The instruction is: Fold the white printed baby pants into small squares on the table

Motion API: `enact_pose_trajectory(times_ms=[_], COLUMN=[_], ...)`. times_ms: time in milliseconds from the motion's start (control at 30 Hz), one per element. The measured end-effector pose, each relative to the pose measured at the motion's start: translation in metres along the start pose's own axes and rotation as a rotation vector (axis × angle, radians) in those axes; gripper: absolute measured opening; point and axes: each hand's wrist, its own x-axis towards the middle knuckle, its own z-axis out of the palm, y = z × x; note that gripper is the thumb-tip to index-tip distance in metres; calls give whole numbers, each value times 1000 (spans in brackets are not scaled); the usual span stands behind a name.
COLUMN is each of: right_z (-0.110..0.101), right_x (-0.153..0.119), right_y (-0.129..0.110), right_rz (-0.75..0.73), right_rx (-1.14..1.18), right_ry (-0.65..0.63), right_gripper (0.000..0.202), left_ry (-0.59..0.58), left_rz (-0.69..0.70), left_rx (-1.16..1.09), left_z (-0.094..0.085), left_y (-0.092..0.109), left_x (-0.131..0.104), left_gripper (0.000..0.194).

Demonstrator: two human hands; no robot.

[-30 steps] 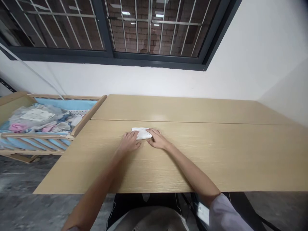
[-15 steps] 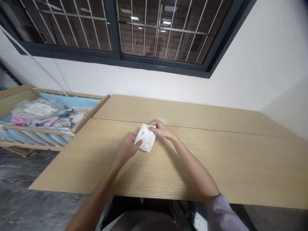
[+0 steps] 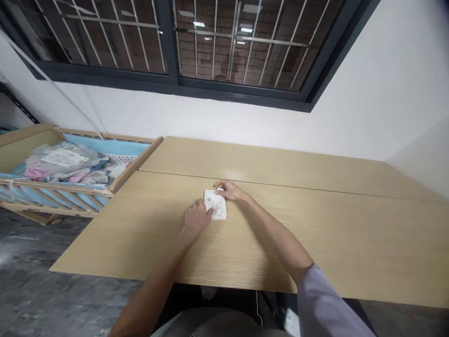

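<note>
A small folded white cloth (image 3: 216, 206) with a faint printed pattern lies on the wooden table (image 3: 298, 234), its sides nearly square to me. My left hand (image 3: 199, 216) grips its left side, the thumb over the lower left part and the fingers curled along the edge. At the far right corner, my right hand (image 3: 228, 190) pinches the cloth, with the thumb on top. Some fingertips of both hands are hidden. Whether it is a garment or a plain cloth, I cannot tell.
To the left stands a wooden crib (image 3: 119, 180) with blue lining, holding a heap of clothes (image 3: 84, 175) and a clear plastic bag (image 3: 65, 157). A seam crosses the tabletop behind my hands. A white wall (image 3: 217, 119) and barred window (image 3: 224, 56) are beyond.
The folded cloth has turned from a tilted position to nearly square and looks flatter on the table. My hands have moved with it, still on its left side and far right corner.
</note>
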Motion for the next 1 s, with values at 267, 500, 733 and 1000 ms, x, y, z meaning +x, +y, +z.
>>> enact_pose_trajectory(times_ms=[267,500,733,1000], right_z=[-2,23,20,1], right_x=[-28,-69,-66,-38], right_y=[-41,-74,-44,-30], right_rz=[-275,-529,-510,-523], right_rx=[-427,-576,-595,-738], right_ry=[-29,-402,-486,-517], right_gripper=[46,54,52,59], left_ry=[136,60,78,160], left_rz=[231,248,296,313], left_rx=[48,107,165,293], left_z=[19,42,42,43], left_y=[24,24,21,23], left_x=[-61,-68,-65,-66], left_gripper=[64,64,58,58])
